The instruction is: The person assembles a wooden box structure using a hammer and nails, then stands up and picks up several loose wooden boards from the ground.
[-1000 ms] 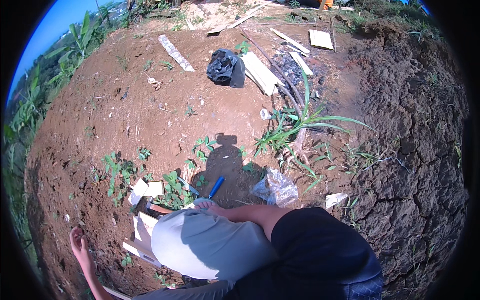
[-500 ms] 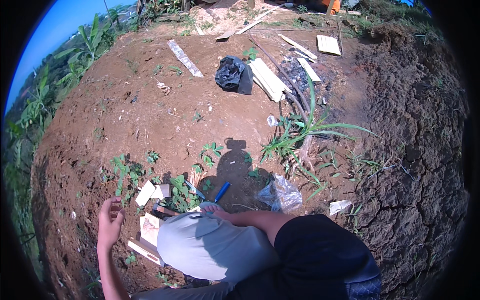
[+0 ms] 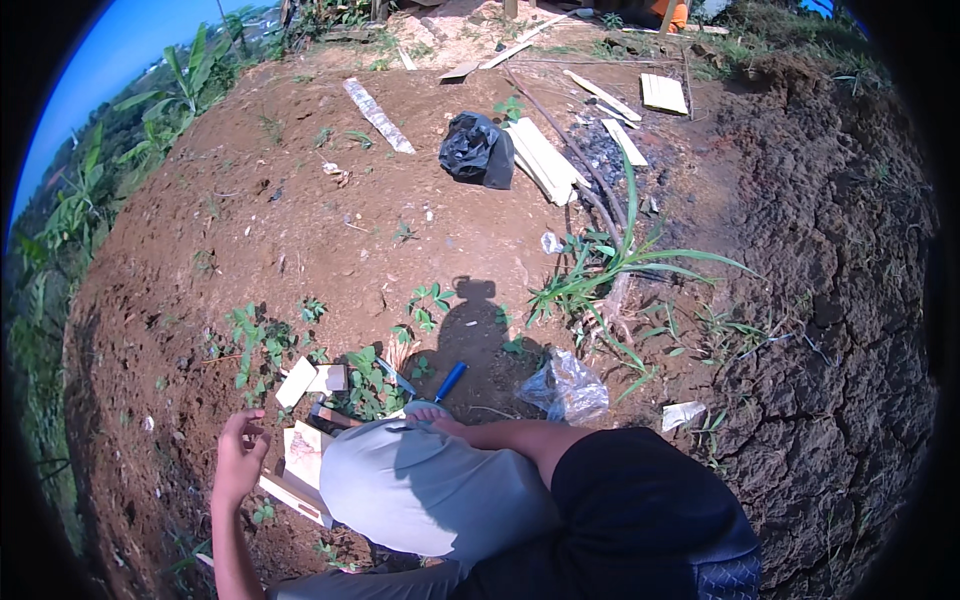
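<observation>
My left hand (image 3: 242,460) is raised at the lower left, fingers curled loosely and apart, with nothing in it. Beside it on the ground lie pale wooden pieces (image 3: 303,452), partly covered by my leg in pale grey cloth (image 3: 430,485). A hammer-like tool (image 3: 325,416) with a dark head and wooden handle rests just past them. Two small wood blocks (image 3: 296,382) lie further off. A tool with a blue handle (image 3: 452,380) is near my foot (image 3: 428,412); its lower end is hidden. My right hand is out of the picture.
A crumpled clear plastic bag (image 3: 565,388) lies right of my foot. Low weeds (image 3: 368,385) and a long-leaved plant (image 3: 620,265) grow from the brown soil. Further away are a black plastic bag (image 3: 475,150), pale boards (image 3: 545,160) and ashes (image 3: 600,150). Cracked earth (image 3: 830,350) slopes at right.
My left hand has shifted slightly right and down, nearer the wooden pieces, and its fingers are bent more. The whole view has moved a little; the things on the ground lie as before.
</observation>
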Motion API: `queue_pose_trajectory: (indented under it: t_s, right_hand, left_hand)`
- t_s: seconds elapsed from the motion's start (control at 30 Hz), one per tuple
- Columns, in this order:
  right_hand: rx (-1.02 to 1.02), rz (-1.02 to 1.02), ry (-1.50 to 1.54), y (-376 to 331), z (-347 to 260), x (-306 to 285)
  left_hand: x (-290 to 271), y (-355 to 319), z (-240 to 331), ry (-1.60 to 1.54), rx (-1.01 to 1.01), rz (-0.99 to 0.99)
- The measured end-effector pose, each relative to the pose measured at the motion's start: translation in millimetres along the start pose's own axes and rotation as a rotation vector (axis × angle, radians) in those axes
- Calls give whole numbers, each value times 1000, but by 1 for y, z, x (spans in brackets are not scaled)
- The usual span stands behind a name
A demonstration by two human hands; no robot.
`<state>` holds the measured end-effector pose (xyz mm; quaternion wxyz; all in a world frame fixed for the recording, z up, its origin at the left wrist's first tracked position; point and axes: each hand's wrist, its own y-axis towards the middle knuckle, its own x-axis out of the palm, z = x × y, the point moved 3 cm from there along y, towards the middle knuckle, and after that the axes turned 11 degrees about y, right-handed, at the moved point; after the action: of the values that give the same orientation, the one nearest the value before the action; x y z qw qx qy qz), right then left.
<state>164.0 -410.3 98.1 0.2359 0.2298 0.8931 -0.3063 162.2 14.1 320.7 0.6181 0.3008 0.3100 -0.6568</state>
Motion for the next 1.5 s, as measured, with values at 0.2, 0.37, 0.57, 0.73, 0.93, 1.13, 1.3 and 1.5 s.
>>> queue_pose_trajectory:
  t_s: [0.2,0.37,0.57,0.73,0.93,1.13,1.3,1.5]
  right_hand:
    - [27,3,-15,-8,7,-3]
    - [38,-15,-35,4,14,-8]
    - [-29,-141,-104,81,14,-5]
    - [-66,-248,-194,145,13,-11]
    - [-69,-307,-258,149,-42,-41]
    - [162,-154,-368,34,-89,-119]
    - [696,53,-152,-210,-183,-148]
    - [1359,449,456,-514,-360,-49]
  left_hand:
    - [-1,2,-4,-16,-2,23]
    - [1,13,-20,35,20,-1]
    - [23,50,-98,-70,-122,-96]
    - [26,93,-157,-205,-324,-100]
    - [-49,67,-174,-316,-478,109]
    - [-118,-64,-114,-427,-819,-37]
    - [-206,-104,32,-441,-903,-237]
    - [-243,-64,154,-432,-631,-634]
